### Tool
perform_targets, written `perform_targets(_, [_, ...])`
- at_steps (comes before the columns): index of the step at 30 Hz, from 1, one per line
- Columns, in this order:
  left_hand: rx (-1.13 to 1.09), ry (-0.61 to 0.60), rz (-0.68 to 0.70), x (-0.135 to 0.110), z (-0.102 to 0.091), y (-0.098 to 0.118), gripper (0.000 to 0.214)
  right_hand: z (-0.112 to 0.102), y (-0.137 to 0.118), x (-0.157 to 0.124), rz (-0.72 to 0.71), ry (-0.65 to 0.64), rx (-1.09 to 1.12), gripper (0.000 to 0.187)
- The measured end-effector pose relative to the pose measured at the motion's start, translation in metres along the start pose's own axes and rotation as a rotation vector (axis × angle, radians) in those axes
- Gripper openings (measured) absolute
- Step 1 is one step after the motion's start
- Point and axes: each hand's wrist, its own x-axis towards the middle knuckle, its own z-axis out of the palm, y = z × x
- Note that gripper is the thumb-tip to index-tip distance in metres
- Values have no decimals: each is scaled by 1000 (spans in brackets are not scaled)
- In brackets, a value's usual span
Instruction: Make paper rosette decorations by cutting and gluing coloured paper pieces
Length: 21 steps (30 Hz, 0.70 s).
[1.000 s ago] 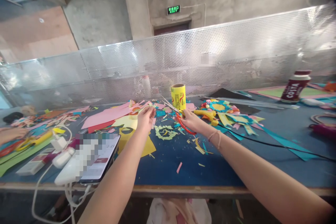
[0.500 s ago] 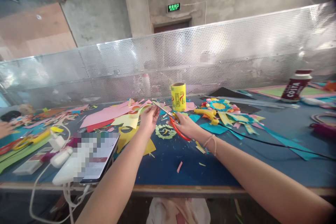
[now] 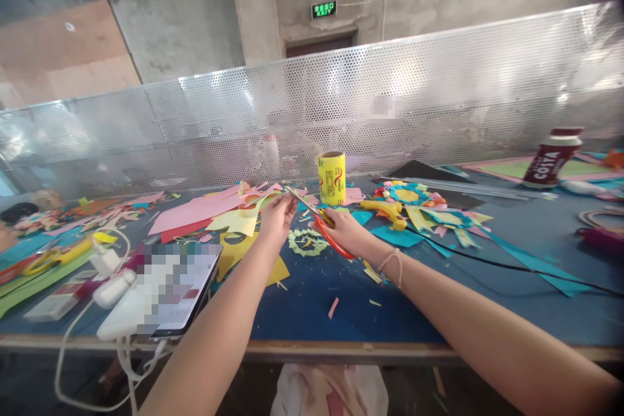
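Orange-red-handled scissors are in my right hand, with fingers wrapped round the handles. Their metal blades point up and left, reaching the fingertips of my left hand. That hand is closed in a pinch; what it holds, if anything, is too small to make out. Just below the blades, a pale green ring of cut paper lies flat on the blue table. Yellow paper with a cut-out hole lies partly behind my left wrist.
Behind the scissors stands a yellow tape roll. A yellow glue gun trails a black cable rightward beside paper flowers. A phone and white cables lie front left. A Costa bottle stands right; perforated metal screen behind.
Both hands stay in nearly the same place, with the scissors' tip shifted very slightly right. The whole view has tilted a little.
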Motion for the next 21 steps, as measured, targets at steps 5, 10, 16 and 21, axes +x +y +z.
perform_targets(5, [-2, 7, 14, 0, 1, 1, 8, 1, 1, 2, -1, 6, -16, 37])
perform_targets(10, [-27, 59, 14, 0, 2, 4, 9, 0, 1, 5, 23, 9, -17, 39])
perform_targets(16, [25, 48, -19, -2, 3, 6, 11, -7, 1, 2, 42, 31, 62, 35])
perform_targets(21, [137, 41, 6, -4, 4, 5, 13, -12, 1, 1, 49, -45, 116, 34])
